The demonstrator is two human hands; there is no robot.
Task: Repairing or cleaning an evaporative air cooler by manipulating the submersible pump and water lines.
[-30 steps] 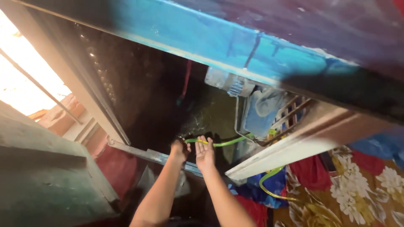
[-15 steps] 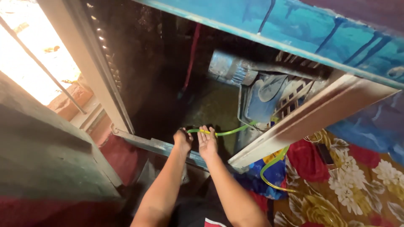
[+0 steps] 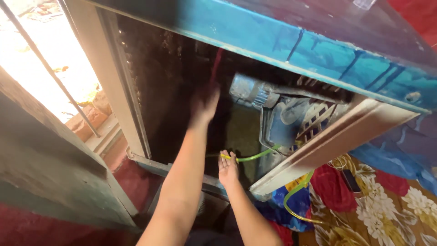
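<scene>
Here, hands: two, both reaching into the dark cabinet opening point(image 3: 182, 91).
Left hand point(image 3: 203, 104): raised deep inside, blurred; fingers seemingly spread, grip impossible to tell.
Right hand point(image 3: 227, 167): lower, fingers pinching the yellow-green hose point(image 3: 255, 156).
Hose: one, running from the right hand toward the fan housing point(image 3: 291, 123), then looping down over the floral cloth point(image 3: 387, 205).
Motor point(image 3: 248, 91): one, grey, above the housing.

Left hand point(image 3: 203, 105) raised inside the dark cabinet opening, blurred, fingers spread, touching nothing visible. Right hand point(image 3: 227, 166) lower, fingers on a yellow-green hose point(image 3: 255, 156) running toward the grey motor point(image 3: 249, 92) and fan housing point(image 3: 291, 123). Floral cloth point(image 3: 387, 205) lower right.
</scene>
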